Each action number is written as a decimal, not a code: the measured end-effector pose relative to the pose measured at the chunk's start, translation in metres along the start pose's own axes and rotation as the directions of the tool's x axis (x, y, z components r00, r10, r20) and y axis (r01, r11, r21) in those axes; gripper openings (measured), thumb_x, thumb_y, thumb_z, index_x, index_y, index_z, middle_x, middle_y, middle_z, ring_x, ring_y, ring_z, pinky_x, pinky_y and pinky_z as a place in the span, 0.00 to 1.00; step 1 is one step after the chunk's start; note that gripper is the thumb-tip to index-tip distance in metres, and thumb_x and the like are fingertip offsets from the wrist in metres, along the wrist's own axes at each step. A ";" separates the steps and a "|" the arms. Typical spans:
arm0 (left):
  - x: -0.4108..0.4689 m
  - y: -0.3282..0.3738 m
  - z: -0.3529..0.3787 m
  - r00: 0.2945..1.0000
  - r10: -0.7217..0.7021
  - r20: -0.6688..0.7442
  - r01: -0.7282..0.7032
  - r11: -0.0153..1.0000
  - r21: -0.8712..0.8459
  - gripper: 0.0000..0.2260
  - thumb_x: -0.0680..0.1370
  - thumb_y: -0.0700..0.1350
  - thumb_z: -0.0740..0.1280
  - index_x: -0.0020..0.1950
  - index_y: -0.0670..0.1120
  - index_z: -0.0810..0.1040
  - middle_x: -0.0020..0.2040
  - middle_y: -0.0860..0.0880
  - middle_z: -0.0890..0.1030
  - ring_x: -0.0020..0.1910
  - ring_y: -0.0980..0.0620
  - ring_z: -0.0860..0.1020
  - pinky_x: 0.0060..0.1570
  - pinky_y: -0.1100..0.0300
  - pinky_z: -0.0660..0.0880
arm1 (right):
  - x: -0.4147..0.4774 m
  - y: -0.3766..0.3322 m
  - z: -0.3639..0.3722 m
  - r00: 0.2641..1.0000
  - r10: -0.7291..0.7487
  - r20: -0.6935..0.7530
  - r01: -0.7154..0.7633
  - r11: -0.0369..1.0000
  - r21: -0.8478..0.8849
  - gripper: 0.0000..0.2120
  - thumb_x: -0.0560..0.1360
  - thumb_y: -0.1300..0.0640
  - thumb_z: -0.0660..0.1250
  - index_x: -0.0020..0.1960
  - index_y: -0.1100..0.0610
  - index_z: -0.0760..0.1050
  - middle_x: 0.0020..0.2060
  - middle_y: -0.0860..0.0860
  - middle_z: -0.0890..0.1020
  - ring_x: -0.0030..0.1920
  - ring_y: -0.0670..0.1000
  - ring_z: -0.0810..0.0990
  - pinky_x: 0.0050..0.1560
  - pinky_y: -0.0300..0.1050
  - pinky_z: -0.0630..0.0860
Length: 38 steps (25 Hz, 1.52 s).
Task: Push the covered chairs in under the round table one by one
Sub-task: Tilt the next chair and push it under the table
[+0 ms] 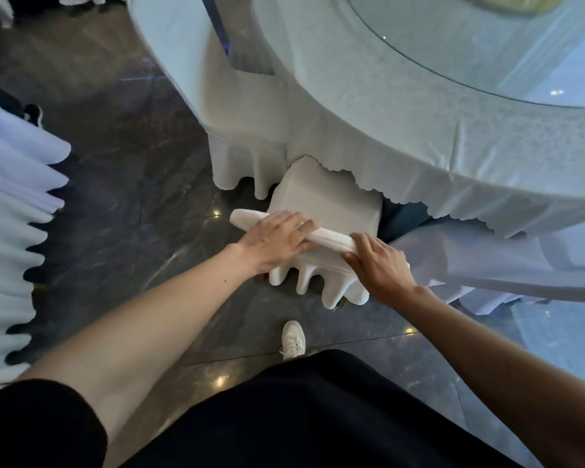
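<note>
A chair in a white cover [328, 201] stands right in front of me, its seat partly tucked beneath the scalloped hem of the round table's pale cloth [419, 136]. My left hand [277, 241] lies over the top edge of the chair's back, fingers curled across it. My right hand [379, 265] grips the same top edge further right, with the thumb on the near side. A second covered chair [237, 113] sits pushed in on the left of this one. A third covered chair [487, 265] stands to the right, its seat out from the table.
A glass turntable [487, 45] lies on the tabletop. Pleated white covers of other chairs [11, 214] line the left edge. The floor is dark polished marble [132, 170]. My white shoe [293, 339] stands behind the chair.
</note>
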<state>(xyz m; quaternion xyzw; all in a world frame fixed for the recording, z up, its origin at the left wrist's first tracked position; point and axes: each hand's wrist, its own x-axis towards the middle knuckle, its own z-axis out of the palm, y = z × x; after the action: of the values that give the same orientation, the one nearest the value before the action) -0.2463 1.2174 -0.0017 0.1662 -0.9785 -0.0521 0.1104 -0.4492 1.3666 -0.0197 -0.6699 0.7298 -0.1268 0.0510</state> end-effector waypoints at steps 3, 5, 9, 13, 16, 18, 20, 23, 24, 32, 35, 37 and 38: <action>0.007 -0.021 0.005 0.988 0.148 -0.043 -0.148 0.989 0.004 0.20 0.80 0.56 0.56 0.53 0.41 0.77 0.41 0.45 0.78 0.35 0.46 0.78 0.32 0.52 0.77 | 0.004 -0.004 0.007 0.991 -0.035 -0.130 0.026 0.997 -0.068 0.26 0.82 0.37 0.43 0.55 0.57 0.68 0.43 0.53 0.79 0.35 0.58 0.79 0.26 0.45 0.67; 0.010 -0.028 0.010 0.977 0.190 -0.102 -0.193 0.981 -0.020 0.21 0.81 0.56 0.56 0.51 0.41 0.78 0.39 0.45 0.77 0.32 0.47 0.76 0.29 0.53 0.75 | 0.009 -0.010 0.009 0.990 -0.011 -0.141 0.000 0.997 -0.075 0.25 0.82 0.38 0.44 0.54 0.58 0.69 0.43 0.53 0.80 0.34 0.57 0.78 0.25 0.46 0.69; 0.002 -0.048 0.014 0.940 0.279 -0.196 -0.291 0.956 -0.037 0.21 0.82 0.56 0.56 0.49 0.41 0.78 0.37 0.46 0.77 0.31 0.48 0.76 0.28 0.54 0.74 | 0.011 -0.032 0.014 0.982 -0.003 -0.188 -0.021 0.992 -0.123 0.27 0.83 0.39 0.47 0.52 0.60 0.73 0.43 0.53 0.80 0.33 0.57 0.79 0.24 0.45 0.68; -0.022 -0.102 0.014 0.897 0.389 -0.210 -0.415 0.905 -0.096 0.18 0.82 0.57 0.57 0.53 0.43 0.74 0.39 0.46 0.76 0.33 0.47 0.75 0.27 0.51 0.75 | 0.025 -0.092 0.034 0.970 0.079 -0.230 -0.117 0.981 -0.155 0.28 0.82 0.40 0.48 0.50 0.61 0.75 0.42 0.53 0.80 0.31 0.55 0.78 0.24 0.42 0.64; -0.043 -0.143 0.009 0.870 0.458 -0.181 -0.479 0.873 -0.095 0.14 0.80 0.55 0.63 0.56 0.45 0.70 0.41 0.46 0.77 0.35 0.47 0.76 0.27 0.50 0.76 | 0.041 -0.140 0.045 0.955 0.160 -0.249 -0.204 0.965 -0.162 0.28 0.82 0.39 0.48 0.50 0.61 0.75 0.41 0.53 0.80 0.31 0.55 0.78 0.24 0.42 0.65; -0.057 -0.180 -0.004 0.862 0.478 -0.168 -0.502 0.848 -0.168 0.14 0.79 0.53 0.64 0.57 0.45 0.69 0.42 0.45 0.78 0.36 0.46 0.78 0.28 0.50 0.77 | 0.063 -0.186 0.053 0.926 0.239 -0.291 -0.300 0.936 -0.185 0.27 0.82 0.38 0.46 0.50 0.59 0.72 0.39 0.53 0.80 0.29 0.57 0.78 0.24 0.42 0.64; -0.077 -0.217 -0.016 0.854 0.500 -0.145 -0.521 0.815 -0.253 0.14 0.79 0.55 0.62 0.57 0.46 0.68 0.43 0.44 0.79 0.36 0.46 0.78 0.29 0.51 0.77 | 0.081 -0.236 0.064 0.905 0.333 -0.266 -0.386 0.905 -0.180 0.28 0.81 0.37 0.46 0.50 0.60 0.72 0.38 0.53 0.79 0.29 0.58 0.78 0.24 0.43 0.64; -0.097 -0.270 -0.032 0.828 0.550 -0.107 -0.555 0.782 -0.283 0.16 0.79 0.57 0.59 0.58 0.46 0.69 0.43 0.44 0.79 0.36 0.45 0.79 0.32 0.51 0.76 | 0.114 -0.297 0.079 0.868 0.427 -0.253 -0.475 0.862 -0.176 0.26 0.80 0.37 0.49 0.49 0.59 0.72 0.38 0.53 0.79 0.28 0.58 0.78 0.25 0.43 0.61; -0.101 -0.288 -0.037 0.828 0.554 -0.088 -0.553 0.780 -0.293 0.17 0.79 0.58 0.58 0.58 0.46 0.69 0.43 0.44 0.79 0.36 0.44 0.79 0.33 0.50 0.76 | 0.125 -0.314 0.085 0.857 0.455 -0.242 -0.497 0.853 -0.158 0.24 0.79 0.38 0.50 0.50 0.59 0.71 0.38 0.53 0.79 0.28 0.58 0.78 0.25 0.43 0.61; -0.124 -0.387 -0.075 0.901 0.409 0.146 -0.294 0.823 -0.486 0.23 0.79 0.64 0.50 0.54 0.51 0.77 0.45 0.50 0.79 0.42 0.50 0.76 0.45 0.51 0.73 | 0.210 -0.412 0.118 0.775 0.582 -0.248 -0.615 0.785 -0.078 0.25 0.78 0.36 0.51 0.48 0.58 0.71 0.37 0.52 0.79 0.29 0.56 0.78 0.28 0.42 0.59; -0.122 -0.409 -0.077 0.904 0.398 0.152 -0.291 0.837 -0.463 0.26 0.79 0.65 0.49 0.49 0.51 0.80 0.41 0.52 0.77 0.39 0.49 0.75 0.39 0.55 0.69 | 0.237 -0.427 0.120 0.705 0.668 -0.238 -0.692 0.721 -0.028 0.25 0.78 0.36 0.48 0.47 0.56 0.71 0.38 0.51 0.79 0.31 0.56 0.77 0.30 0.43 0.59; -0.118 -0.417 -0.079 0.900 0.409 0.152 -0.314 0.848 -0.426 0.26 0.78 0.65 0.48 0.46 0.51 0.81 0.39 0.53 0.76 0.38 0.49 0.75 0.37 0.57 0.64 | 0.248 -0.428 0.120 0.676 0.704 -0.220 -0.725 0.688 -0.024 0.26 0.79 0.37 0.43 0.47 0.55 0.70 0.37 0.50 0.79 0.32 0.57 0.77 0.30 0.44 0.60; -0.115 -0.419 -0.079 0.894 0.424 0.143 -0.336 0.848 -0.409 0.26 0.78 0.64 0.48 0.45 0.50 0.81 0.39 0.52 0.76 0.37 0.48 0.75 0.36 0.58 0.64 | 0.252 -0.428 0.121 0.671 0.704 -0.231 -0.729 0.684 -0.031 0.26 0.79 0.38 0.42 0.46 0.55 0.71 0.37 0.50 0.79 0.31 0.57 0.77 0.30 0.43 0.60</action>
<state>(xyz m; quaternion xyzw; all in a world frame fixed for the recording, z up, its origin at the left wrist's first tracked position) 0.0096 0.8577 -0.0062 -0.0631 -0.9698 -0.2329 0.0351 -0.0314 1.0722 -0.0039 -0.3146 0.9416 -0.1191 -0.0177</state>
